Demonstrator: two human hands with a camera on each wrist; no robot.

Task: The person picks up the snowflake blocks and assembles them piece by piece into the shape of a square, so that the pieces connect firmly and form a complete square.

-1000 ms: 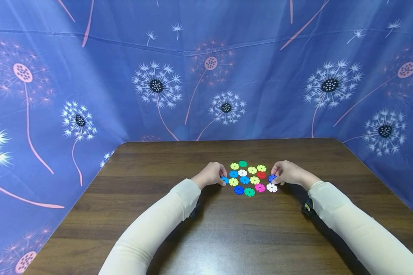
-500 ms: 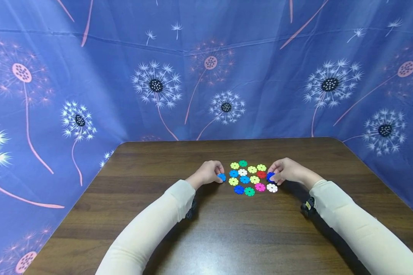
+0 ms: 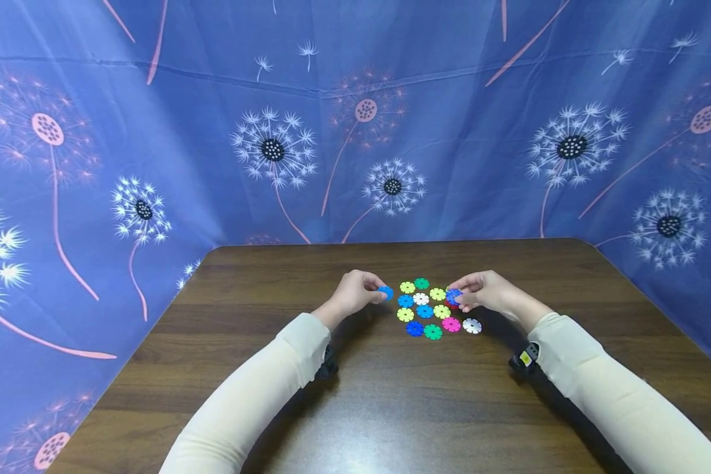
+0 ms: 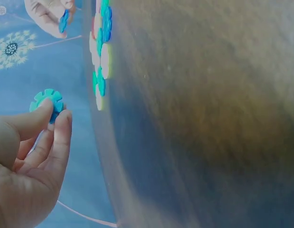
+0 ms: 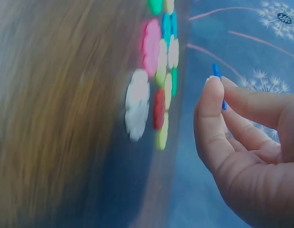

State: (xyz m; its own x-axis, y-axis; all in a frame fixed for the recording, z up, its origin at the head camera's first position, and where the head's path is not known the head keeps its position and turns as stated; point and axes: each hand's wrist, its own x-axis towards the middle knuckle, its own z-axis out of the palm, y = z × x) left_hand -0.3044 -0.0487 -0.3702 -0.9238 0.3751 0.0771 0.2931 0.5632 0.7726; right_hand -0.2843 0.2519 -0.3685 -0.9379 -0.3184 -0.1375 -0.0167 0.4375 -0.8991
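Note:
My left hand (image 3: 355, 294) pinches a light blue notched plastic disc (image 3: 386, 293) between thumb and fingers, left of the group of discs. In the left wrist view this disc (image 4: 48, 100) is raised above the tabletop, its face towards the camera. At the group's right side, my right hand (image 3: 493, 293) pinches a dark blue notched disc (image 3: 453, 295). That disc overlaps a red disc (image 3: 451, 305) in the head view. Edge-on in the right wrist view, the dark blue disc (image 5: 215, 70) shows above the fingertips, clear of the table.
Several flat notched discs lie close together on the brown wooden table (image 3: 367, 395). Among them are a white disc (image 3: 472, 326) at the right, a pink disc (image 3: 451, 324) and a green disc (image 3: 433, 332) in front. A blue dandelion-patterned cloth (image 3: 332, 131) hangs behind the table.
Both hands have lifted their blue discs off the table, the left one from the group's left edge. My right hand has moved left, bringing its disc over the red one.

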